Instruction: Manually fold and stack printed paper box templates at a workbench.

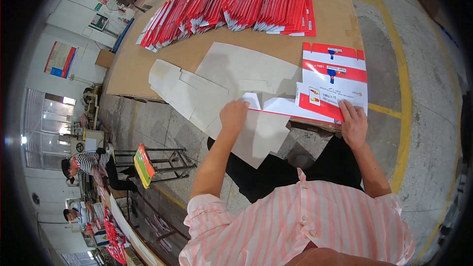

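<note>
My left hand (234, 116) is closed, its fingers curled at the left end of a white flap on a red-and-white cardboard carton blank (315, 104). The blank lies at the table's front edge, with a strip of it folded up. On its right end, my right hand (354, 124) grips the red printed panel, fingers bent over the edge. Under and left of it lie plain greyish, unprinted-side-up carton blanks (197, 88), partly hanging over the front edge. Beyond the right hand, a printed red-and-white panel (335, 66) lies flat.
Rows of folded red-and-white cartons (246, 2) stand along the far side of the brown table (143, 74). At left are a metal-framed stool (162, 162) with coloured sheets (144, 166) and two people at work (93, 162). Yellow lines (401, 93) mark the floor at right.
</note>
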